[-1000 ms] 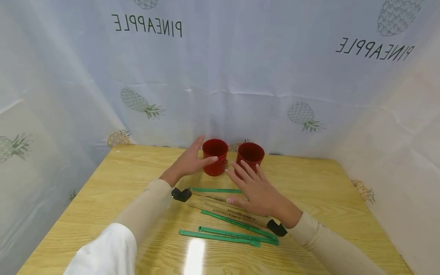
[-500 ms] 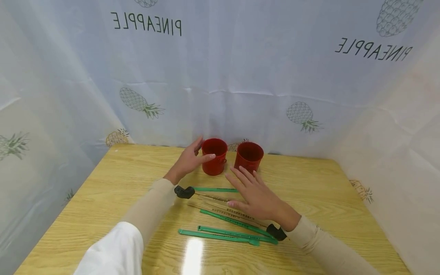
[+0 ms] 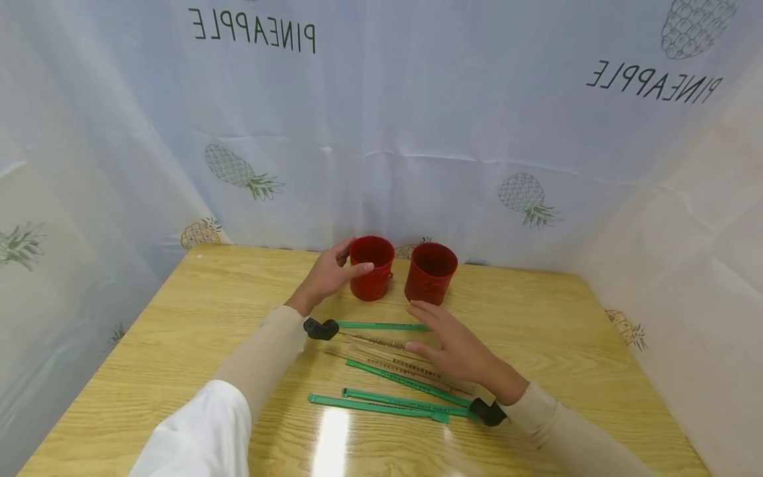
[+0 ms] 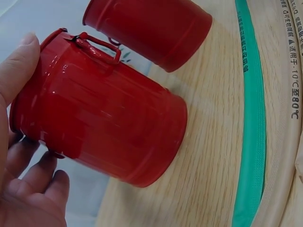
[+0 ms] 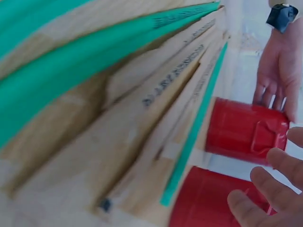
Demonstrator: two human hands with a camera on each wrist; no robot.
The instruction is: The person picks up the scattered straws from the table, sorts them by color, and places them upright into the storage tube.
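Head view: a bench [image 3: 238, 285] is carrying things

The left hand [image 3: 326, 273] is gripping the left red bucket [image 3: 371, 283]. The right hand [image 3: 460, 346] is hanging near the right red bucket [image 3: 428, 281], thumb and fingers apart. Green strips [image 3: 346, 403] and brown strips [image 3: 417, 368] are lying nearer.

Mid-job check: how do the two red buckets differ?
The left bucket has the left hand around it near the rim; the right bucket has no hand around it. The right bucket has the right hand just in front, contact unclear; the left bucket is clear of that hand. Both are red, upright and open-topped.
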